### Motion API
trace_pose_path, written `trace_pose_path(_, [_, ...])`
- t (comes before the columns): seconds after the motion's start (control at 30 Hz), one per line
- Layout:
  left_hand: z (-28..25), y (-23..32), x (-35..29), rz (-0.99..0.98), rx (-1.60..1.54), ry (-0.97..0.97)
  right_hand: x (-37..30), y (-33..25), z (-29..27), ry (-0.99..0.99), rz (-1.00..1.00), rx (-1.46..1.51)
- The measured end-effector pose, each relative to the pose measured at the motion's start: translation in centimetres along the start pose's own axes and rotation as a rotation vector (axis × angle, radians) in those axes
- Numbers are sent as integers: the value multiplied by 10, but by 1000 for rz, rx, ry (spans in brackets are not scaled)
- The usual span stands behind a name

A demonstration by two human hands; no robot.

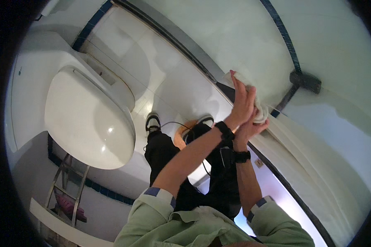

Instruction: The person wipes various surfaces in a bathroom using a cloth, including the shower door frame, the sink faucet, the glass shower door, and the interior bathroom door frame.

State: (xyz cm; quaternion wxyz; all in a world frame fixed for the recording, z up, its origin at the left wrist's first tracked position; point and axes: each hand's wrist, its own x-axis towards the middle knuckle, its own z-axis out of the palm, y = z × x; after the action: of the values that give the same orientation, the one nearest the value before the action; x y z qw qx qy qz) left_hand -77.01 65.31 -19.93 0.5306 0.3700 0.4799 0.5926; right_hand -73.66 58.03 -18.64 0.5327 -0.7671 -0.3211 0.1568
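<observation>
A crumpled white cloth (261,115) is in front of me, right of the middle of the head view. My left hand (244,105) is on its near left side, with the fingers pointing up and away along it. Just below, my right hand (251,128) curls at the lower end of the cloth, close against the left wrist. Both hands hold the cloth between them, beside a dark-edged frame and pale panel. Part of the cloth is hidden behind the left fingers. Dark bands are on both wrists.
A white toilet (88,119) with its lid down stands at the left. Below it is a metal rack (62,189) with a pink item. A dark block-shaped fitting (305,82) is on the right. A thin black cable (175,122) runs by my shoes on the white tiled floor (169,82).
</observation>
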Motion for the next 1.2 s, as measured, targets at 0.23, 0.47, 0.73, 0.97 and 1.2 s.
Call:
trace_pose_path(0.23, [-16, -50, 24, 349, 283, 115, 19, 56, 13, -264, 240, 509])
trace_pose_path(0.47, [-48, -54, 71, 626, 412, 165, -12, 56, 52, -455, 198, 693])
trace_pose_path(0.73, [-125, -16, 160, 758, 481, 196, -27, 7, 147, -723, 68, 588])
trace_pose_path(0.97, [-219, 14, 269, 613, 349, 361, -8, -71, 240, -1104, -86, 372])
trace_pose_path(1.2, [-276, 12, 346, 428, 194, 494, -11, -93, 309, -1259, -199, 238])
